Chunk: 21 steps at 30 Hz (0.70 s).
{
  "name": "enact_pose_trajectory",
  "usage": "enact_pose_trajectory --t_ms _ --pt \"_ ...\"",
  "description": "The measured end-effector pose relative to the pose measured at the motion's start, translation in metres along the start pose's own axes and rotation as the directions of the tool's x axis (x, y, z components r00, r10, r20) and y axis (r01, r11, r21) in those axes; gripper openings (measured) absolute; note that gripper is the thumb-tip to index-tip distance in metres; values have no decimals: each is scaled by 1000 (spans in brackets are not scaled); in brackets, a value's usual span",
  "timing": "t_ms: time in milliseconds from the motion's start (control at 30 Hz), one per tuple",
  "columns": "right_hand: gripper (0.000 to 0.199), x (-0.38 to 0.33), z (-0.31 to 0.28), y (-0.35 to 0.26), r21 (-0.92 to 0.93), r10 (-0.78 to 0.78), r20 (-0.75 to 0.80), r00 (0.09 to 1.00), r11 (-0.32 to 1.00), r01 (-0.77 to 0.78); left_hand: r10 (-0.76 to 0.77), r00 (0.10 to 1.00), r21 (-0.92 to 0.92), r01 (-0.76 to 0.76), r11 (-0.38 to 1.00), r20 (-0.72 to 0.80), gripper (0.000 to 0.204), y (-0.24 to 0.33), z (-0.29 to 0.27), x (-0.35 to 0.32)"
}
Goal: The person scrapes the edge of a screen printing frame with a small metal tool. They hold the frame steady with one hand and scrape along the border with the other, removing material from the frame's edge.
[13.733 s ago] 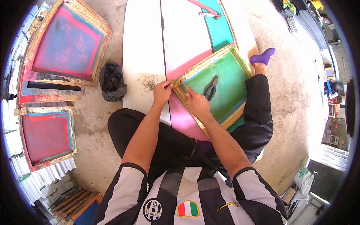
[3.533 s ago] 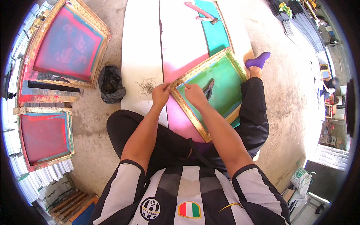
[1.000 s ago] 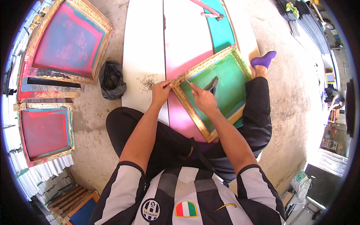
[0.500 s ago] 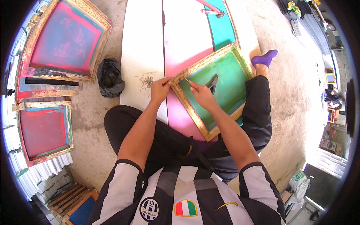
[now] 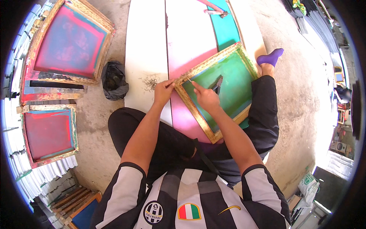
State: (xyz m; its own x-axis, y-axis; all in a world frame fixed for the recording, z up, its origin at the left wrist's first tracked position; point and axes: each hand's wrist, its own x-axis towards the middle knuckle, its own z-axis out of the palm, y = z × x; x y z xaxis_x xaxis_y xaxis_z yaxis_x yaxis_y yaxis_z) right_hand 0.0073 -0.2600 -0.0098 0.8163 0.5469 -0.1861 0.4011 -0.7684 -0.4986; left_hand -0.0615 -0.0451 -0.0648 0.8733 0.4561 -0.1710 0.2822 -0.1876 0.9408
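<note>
A wooden screen-printing frame [image 5: 201, 125] with green mesh [image 5: 232, 80] lies tilted across my lap and the board. My left hand [image 5: 164, 92] is closed at its left corner, thumb and fingers pinching the wood's edge. Curled in a grip, my right hand [image 5: 207, 98] is over the mesh by the same corner. From its fingers a thin metal tip [image 5: 189, 80] points at the wood; the rest of this slim tool is hidden in the hand. Pliers [image 5: 219, 83] rest on the mesh just beyond that hand. Left of the frame, small bent metal bits [image 5: 150, 82] lie in a pile.
The board [image 5: 145, 42] under the frame has white, pink and teal bands. At its far end lies a hammer [image 5: 223, 14]. A black plastic bag [image 5: 114, 81] sits on the floor at left, near two red-meshed frames [image 5: 68, 45]. My purple-socked foot [image 5: 270, 57] is at right.
Both hands keep nearly the same place at the frame's corner. The right hand has turned slightly, and the whole view has shifted a little.
</note>
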Motion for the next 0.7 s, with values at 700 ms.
enact_pose_trajectory --t_ms 700 --pt "40 -12 -18 -20 22 197 60 979 980 -199 1 1000 -13 -1 1000 -3 31 6 0 -2"
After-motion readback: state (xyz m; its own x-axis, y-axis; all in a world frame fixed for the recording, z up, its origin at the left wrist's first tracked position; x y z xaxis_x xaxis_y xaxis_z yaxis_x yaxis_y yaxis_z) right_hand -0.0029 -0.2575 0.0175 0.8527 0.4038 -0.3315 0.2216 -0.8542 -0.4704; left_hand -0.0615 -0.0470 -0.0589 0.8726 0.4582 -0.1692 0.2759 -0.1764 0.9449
